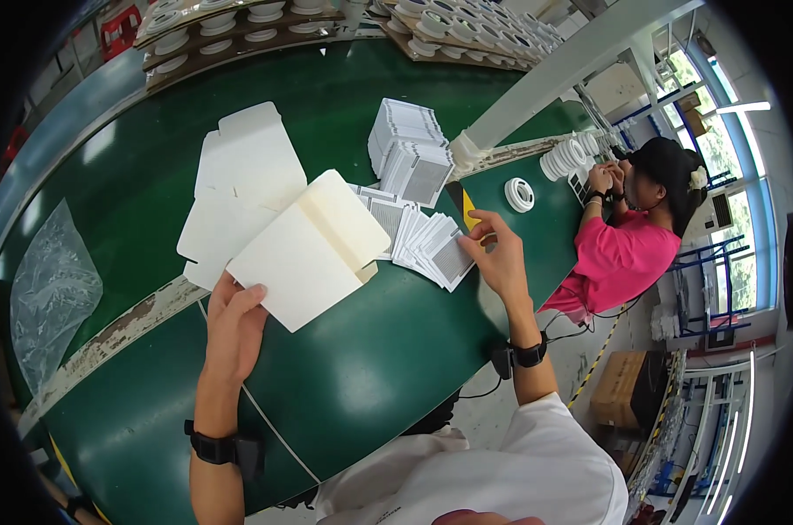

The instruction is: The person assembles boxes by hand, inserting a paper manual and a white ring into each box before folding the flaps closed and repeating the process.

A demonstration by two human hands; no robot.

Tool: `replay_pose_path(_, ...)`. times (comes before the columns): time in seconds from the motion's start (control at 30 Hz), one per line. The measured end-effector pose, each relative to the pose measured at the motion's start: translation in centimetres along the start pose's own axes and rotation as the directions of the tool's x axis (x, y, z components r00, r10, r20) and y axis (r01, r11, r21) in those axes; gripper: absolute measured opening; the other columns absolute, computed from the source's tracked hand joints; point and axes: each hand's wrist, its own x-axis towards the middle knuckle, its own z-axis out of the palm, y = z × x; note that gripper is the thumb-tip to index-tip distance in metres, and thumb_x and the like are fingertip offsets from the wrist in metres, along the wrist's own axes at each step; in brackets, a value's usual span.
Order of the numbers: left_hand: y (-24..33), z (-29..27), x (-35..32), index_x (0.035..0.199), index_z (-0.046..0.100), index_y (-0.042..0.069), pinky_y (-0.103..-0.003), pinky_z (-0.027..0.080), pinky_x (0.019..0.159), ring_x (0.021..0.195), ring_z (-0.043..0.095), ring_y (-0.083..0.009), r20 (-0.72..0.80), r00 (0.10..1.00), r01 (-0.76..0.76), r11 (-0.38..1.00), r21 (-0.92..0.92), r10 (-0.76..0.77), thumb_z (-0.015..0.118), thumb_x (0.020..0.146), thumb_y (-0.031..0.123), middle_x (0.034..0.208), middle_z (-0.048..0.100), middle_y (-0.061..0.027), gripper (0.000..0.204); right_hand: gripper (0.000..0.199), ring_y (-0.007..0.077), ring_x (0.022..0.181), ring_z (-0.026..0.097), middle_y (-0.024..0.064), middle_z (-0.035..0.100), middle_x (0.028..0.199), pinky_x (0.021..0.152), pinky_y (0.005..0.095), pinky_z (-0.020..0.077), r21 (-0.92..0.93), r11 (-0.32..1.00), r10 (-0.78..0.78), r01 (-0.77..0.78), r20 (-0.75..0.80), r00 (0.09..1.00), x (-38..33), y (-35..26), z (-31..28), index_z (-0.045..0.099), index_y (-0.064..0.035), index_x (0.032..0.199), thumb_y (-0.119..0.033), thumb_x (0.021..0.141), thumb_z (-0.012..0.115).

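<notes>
At centre frame the left hand (235, 325) pinches the lower corner of a cream box (313, 248), thumb on top and fingers under it; the box is half folded, one flap raised along a crease, and it tilts above the belt. Right of centre, the right hand (500, 256) closes thumb and fingertips on the edge of one card (450, 259), the outermost of a fanned row of white cards with grey mesh squares (418, 236) lying on the belt just beside the box. Both wrists carry black bands.

Under the box lie flat white box blanks (239, 179), overlapping, reaching toward the upper left. Above the fan, at upper centre, stands a neat stack of cards (410, 149). A white ring (519, 194) lies alone to the right of it, near a yellow and black marker.

All of this rests on a dark green conveyor belt (361, 350) that curves across the frame, crossed by a worn pale strip at lower left. A crumpled clear bag (51, 293) lies at the left edge. Along the top, brown trays of white rings (239, 26) are stacked. A pale beam (580, 57) slants across the upper right.

At the right a person in a pink top (620, 254) works with raised hands beside a row of white rings. Behind are windows and blue frames; a cardboard carton (620, 389) stands on the floor at lower right.
</notes>
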Motion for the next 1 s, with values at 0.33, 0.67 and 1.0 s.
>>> replay_pose_path(0.33, 0.5, 0.8, -0.3, 0.149, 0.041, 0.006, -0.037, 0.047, 0.104, 0.118, 0.057, -0.0194, 0.052, 0.999, -0.004, 0.995, 0.103, -0.002, 0.061, 0.092, 0.008, 0.131, 0.057, -0.0119, 0.061, 0.042, 0.022, 0.092, 0.066, 0.0091, 0.07, 0.102, 0.078, 0.0331, 0.0539, -0.095, 0.982, -0.167, 0.165, -0.02, 0.986, -0.8, -1.5, 0.7, 0.066, -0.0048, 0.12, -0.011, 0.081, 0.082)
replay_pose_path(0.67, 0.3, 0.9, -0.1, 0.145, 0.045, 0.003, -0.037, 0.048, 0.103, 0.118, 0.059, -0.0201, 0.037, 0.999, -0.015, 0.999, 0.037, 0.014, 0.064, 0.087, -0.007, 0.129, 0.059, -0.0096, 0.062, 0.028, 0.0218, 0.086, 0.066, 0.009, 0.068, 0.097, 0.073, 0.0327, 0.0524, -0.086, 0.972, -0.224, 0.22, -0.038, 0.974, -1.5, -2.0, 0.6, 0.07, -0.0048, 0.111, -0.004, 0.083, 0.077)
replay_pose_path(1.0, -0.7, -0.3, 0.4, 0.132, 0.051, 0.001, -0.037, 0.052, 0.102, 0.119, 0.061, -0.0211, 0.079, 0.983, -0.176, 0.968, 0.179, 0.165, 0.068, 0.083, -0.014, 0.126, 0.061, -0.0102, 0.053, 0.012, 0.0119, 0.083, 0.068, 0.0096, 0.074, 0.096, 0.076, 0.0253, 0.0535, 0.391, 0.852, -0.241, 0.349, -0.298, 0.923, 0.7, -10.1, -2.9, 0.072, 0.0036, 0.101, 0.001, 0.09, 0.072)
